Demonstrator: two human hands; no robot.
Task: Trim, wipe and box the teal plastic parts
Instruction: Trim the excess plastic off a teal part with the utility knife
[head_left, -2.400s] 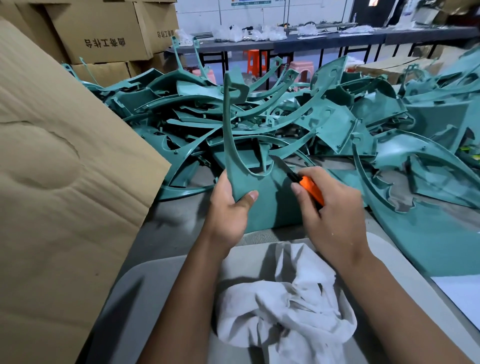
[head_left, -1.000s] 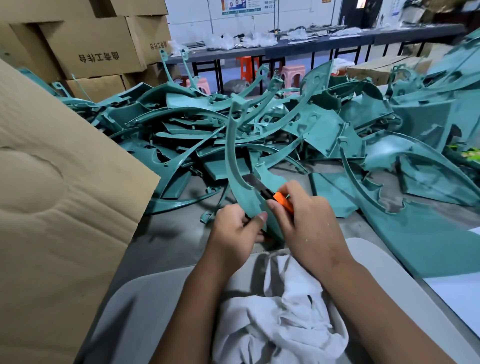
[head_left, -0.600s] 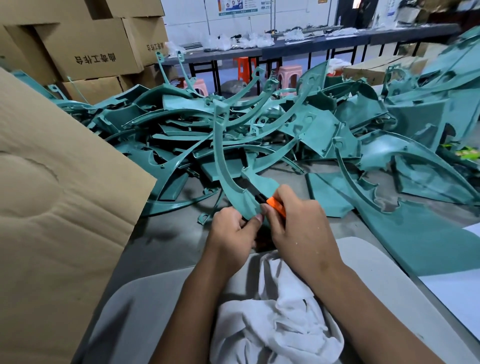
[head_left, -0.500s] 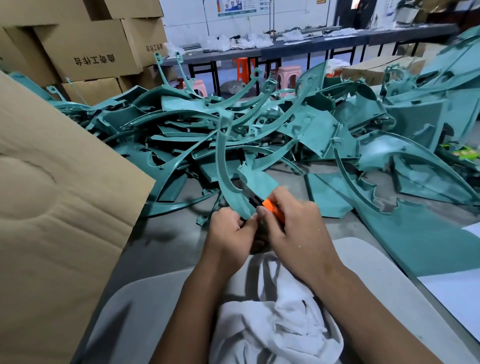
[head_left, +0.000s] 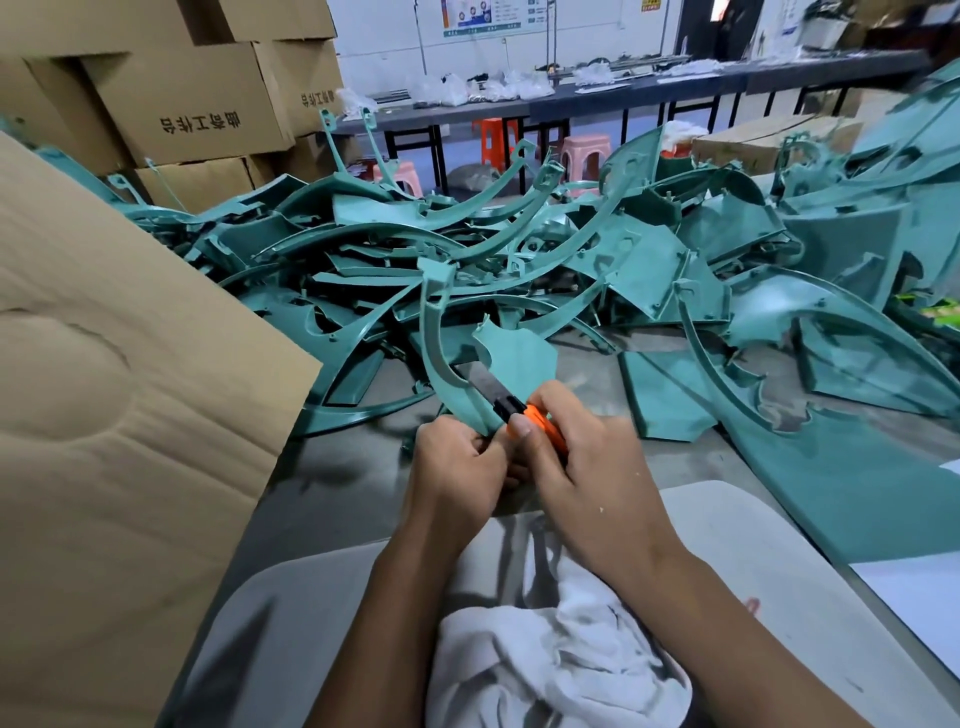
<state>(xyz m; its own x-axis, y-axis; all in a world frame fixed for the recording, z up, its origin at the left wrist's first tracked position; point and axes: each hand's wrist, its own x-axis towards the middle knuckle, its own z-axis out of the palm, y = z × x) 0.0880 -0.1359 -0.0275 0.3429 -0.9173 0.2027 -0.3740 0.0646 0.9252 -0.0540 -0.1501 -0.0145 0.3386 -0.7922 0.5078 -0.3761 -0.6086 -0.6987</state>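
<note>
Left hand: our left hand (head_left: 457, 467) gripped the lower end of the curved teal plastic part (head_left: 441, 358), fingers curled round it.
Right hand: our right hand (head_left: 582, 467) clamped the orange-handled utility knife (head_left: 511, 408), blade against the part's inner edge.
Part: it stood upright just beyond the crumpled white cloth (head_left: 550, 660).
Pile: the heaped teal plastic parts (head_left: 519, 249) lay farther beyond the cloth.
Box: a brown cardboard flap (head_left: 119, 415) leaned left of the cloth.

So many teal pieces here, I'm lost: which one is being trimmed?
The curved teal part standing upright, gripped by the left hand; the right hand's orange knife touches it.
</note>
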